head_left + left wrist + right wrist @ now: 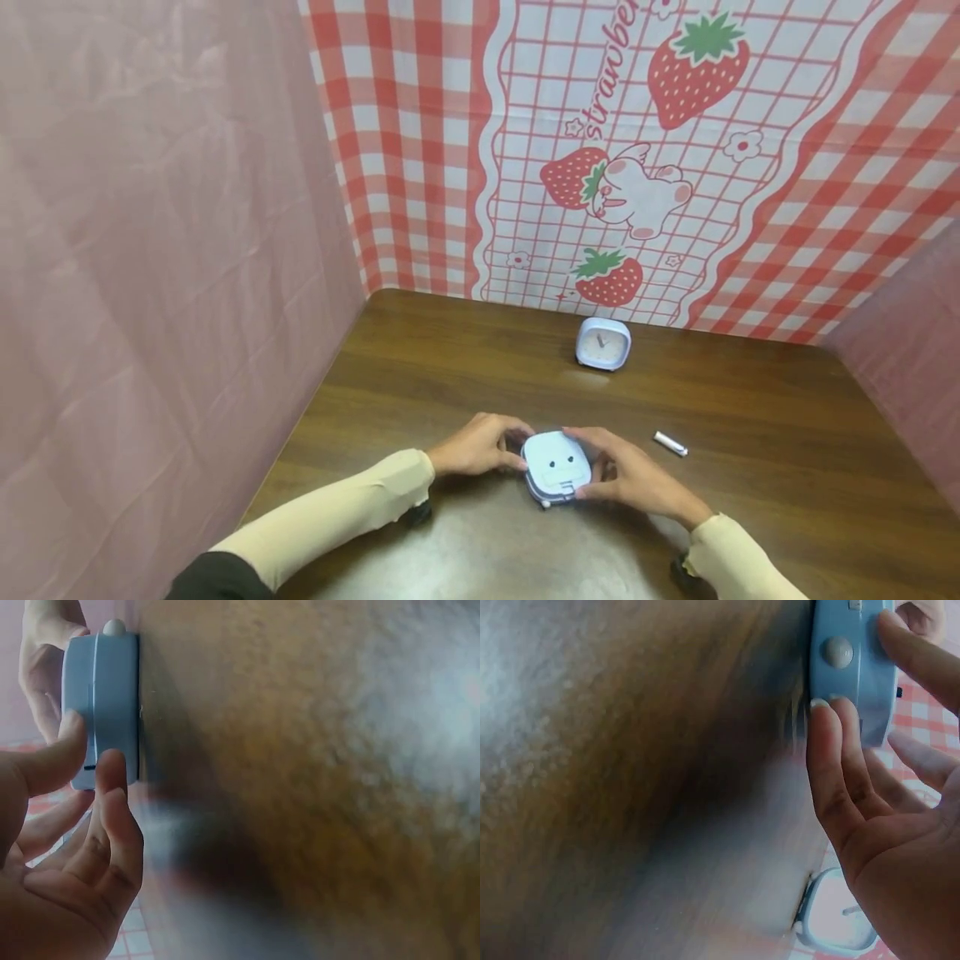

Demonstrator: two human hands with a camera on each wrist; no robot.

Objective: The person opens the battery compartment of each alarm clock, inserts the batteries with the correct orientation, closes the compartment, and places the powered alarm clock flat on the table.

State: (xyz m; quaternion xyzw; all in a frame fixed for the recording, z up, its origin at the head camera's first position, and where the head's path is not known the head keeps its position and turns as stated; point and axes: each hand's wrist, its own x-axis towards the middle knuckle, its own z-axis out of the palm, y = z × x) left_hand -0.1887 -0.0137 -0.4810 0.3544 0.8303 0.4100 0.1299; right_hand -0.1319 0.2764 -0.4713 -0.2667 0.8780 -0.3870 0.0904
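A light blue alarm clock [546, 448] lies with its back up on the wooden table, two small black knobs and a cover panel showing. My left hand [477, 445] grips its left edge, thumb and fingertips on the side wall [116, 690]. On the opposite edge my right hand [630, 475] holds it between thumb and fingers. In the right wrist view a round pale foot [838, 652] sticks out of the clock's side, near my fingertips. The clock's face is turned down and hidden.
A second pale clock [603, 344] stands upright near the back of the table, its dial facing me. Right of my right hand lies a small white cylinder [671, 443]. A strawberry-print checked cloth [427, 167] hangs behind, and a pink curtain [172, 250] borders the left.
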